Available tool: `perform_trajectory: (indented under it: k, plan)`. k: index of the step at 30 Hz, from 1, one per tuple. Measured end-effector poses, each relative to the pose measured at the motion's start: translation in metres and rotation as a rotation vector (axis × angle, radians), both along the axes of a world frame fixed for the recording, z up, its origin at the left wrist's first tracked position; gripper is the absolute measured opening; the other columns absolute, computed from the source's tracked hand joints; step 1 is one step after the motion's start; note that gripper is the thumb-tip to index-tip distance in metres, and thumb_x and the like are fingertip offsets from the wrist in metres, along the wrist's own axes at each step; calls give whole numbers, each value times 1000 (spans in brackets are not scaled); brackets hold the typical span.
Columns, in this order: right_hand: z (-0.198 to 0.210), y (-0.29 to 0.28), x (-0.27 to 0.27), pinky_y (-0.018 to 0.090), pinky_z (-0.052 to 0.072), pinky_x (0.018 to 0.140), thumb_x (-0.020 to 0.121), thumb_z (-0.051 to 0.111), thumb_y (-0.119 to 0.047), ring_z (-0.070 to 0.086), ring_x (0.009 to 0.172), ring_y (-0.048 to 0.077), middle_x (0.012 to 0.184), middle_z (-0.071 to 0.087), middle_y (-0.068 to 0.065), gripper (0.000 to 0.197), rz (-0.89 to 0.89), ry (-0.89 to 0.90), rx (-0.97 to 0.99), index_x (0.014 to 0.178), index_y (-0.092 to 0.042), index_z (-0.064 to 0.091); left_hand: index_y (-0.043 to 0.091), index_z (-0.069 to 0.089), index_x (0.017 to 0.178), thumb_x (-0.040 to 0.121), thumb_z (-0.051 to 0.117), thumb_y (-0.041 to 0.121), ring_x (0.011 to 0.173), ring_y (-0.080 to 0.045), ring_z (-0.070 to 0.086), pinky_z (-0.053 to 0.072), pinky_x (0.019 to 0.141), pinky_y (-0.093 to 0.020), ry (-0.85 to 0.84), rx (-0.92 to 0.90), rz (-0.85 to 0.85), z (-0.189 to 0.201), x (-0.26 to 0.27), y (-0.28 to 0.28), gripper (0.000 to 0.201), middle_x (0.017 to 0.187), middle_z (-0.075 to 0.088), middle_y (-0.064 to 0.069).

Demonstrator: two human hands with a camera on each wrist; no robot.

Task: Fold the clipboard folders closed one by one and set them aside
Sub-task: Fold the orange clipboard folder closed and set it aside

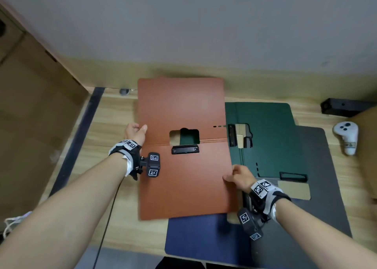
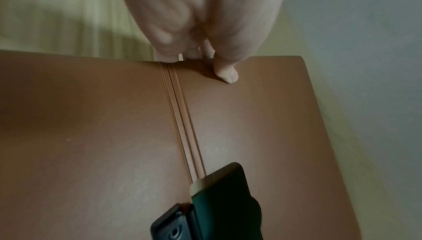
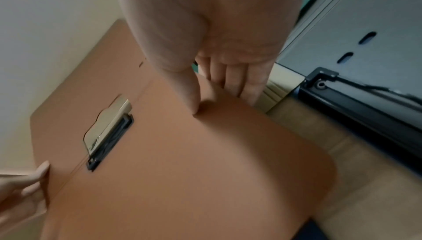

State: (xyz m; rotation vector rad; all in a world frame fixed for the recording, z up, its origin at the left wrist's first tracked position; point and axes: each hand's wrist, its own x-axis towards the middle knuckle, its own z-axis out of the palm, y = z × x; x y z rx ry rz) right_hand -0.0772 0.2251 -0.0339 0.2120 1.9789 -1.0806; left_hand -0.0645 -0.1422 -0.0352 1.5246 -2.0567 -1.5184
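An orange-brown clipboard folder (image 1: 183,109) lies open in the middle of the desk, its black clip (image 1: 185,149) at the fold. My left hand (image 1: 136,133) pinches its left edge by the fold, thumb (image 2: 224,71) on top and fingers underneath. My right hand (image 1: 238,177) grips the near half's right edge, thumb (image 3: 189,88) on top, and that edge (image 3: 228,99) is lifted off the desk. The same folder (image 2: 114,135) fills the left wrist view. A green folder (image 1: 265,138) lies open to the right, partly under the orange one.
A dark grey folder (image 1: 318,177) and a blue one (image 1: 195,238) lie under the others, right and near. A white controller (image 1: 346,140) sits at the far right, a black bracket (image 1: 338,106) behind it. Cardboard boxes (image 1: 30,105) stand left of the wooden desk (image 1: 114,113).
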Motion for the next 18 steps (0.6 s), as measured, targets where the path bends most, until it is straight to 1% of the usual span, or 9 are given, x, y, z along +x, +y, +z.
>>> perform_trajectory:
  k: [3, 5, 6, 7, 9, 11, 13, 15, 18]
  plan:
    - [10, 7, -12, 22, 44, 63, 87, 66, -3, 58, 73, 17, 74, 58, 1, 16, 115, 8, 68, 79, -10, 54, 7, 53, 122, 92, 65, 17, 115, -30, 58, 43, 99, -38, -9, -14, 33, 11, 34, 0, 34, 125, 61, -15]
    - [16, 13, -25, 21, 46, 71, 88, 64, -3, 57, 81, 19, 77, 59, 2, 9, 155, 55, 112, 84, -8, 58, 9, 54, 114, 92, 64, 16, 109, -28, 58, 43, 97, -38, -45, -30, -37, 15, 59, 1, 26, 121, 61, -14]
    - [18, 15, -32, 23, 48, 78, 89, 64, -3, 59, 87, 20, 83, 61, 3, 4, 149, 81, 130, 90, -5, 61, 10, 53, 109, 91, 65, 16, 103, -26, 57, 43, 95, -37, -77, -30, -83, 16, 70, 4, 22, 117, 61, -13]
    - [18, 18, -40, 26, 49, 88, 89, 64, -4, 60, 93, 21, 91, 64, 6, 9, 147, 115, 163, 97, -5, 63, 10, 53, 107, 91, 66, 16, 98, -25, 57, 44, 92, -36, -109, -24, -119, 15, 82, 6, 22, 113, 61, -12]
    - [17, 21, -53, 33, 45, 101, 87, 67, -9, 61, 102, 24, 105, 68, 8, 12, 124, 166, 209, 99, -12, 66, 7, 52, 109, 90, 67, 18, 89, -22, 60, 50, 83, -34, -175, 50, -141, 10, 106, 14, 26, 108, 60, -11]
    - [11, 24, -63, 35, 45, 102, 83, 72, -18, 62, 104, 25, 110, 68, 6, 13, 106, 204, 277, 93, -22, 65, 4, 53, 106, 89, 69, 15, 87, -23, 64, 57, 77, -35, -205, 200, -80, -4, 128, 25, 27, 108, 61, -13]
    - [7, 28, -64, 33, 47, 97, 81, 74, -25, 62, 103, 25, 109, 66, 5, 18, 116, 195, 346, 97, -21, 66, 3, 52, 97, 87, 70, 10, 89, -28, 67, 60, 79, -38, -214, 301, 2, -16, 146, 40, 21, 105, 63, -20]
    - [5, 34, -59, 30, 46, 90, 80, 75, -29, 60, 98, 23, 106, 65, 5, 25, 138, 183, 389, 101, -17, 67, 6, 47, 84, 87, 71, 7, 84, -29, 69, 60, 82, -42, -227, 317, 52, -28, 160, 57, 23, 95, 65, -22]
    - [1, 46, -49, 26, 43, 86, 76, 78, -27, 58, 97, 21, 110, 67, 5, 36, 162, 226, 409, 107, -15, 66, 7, 44, 82, 86, 72, 8, 77, -26, 70, 60, 84, -44, -225, 322, 73, -39, 170, 79, 29, 87, 65, -19]
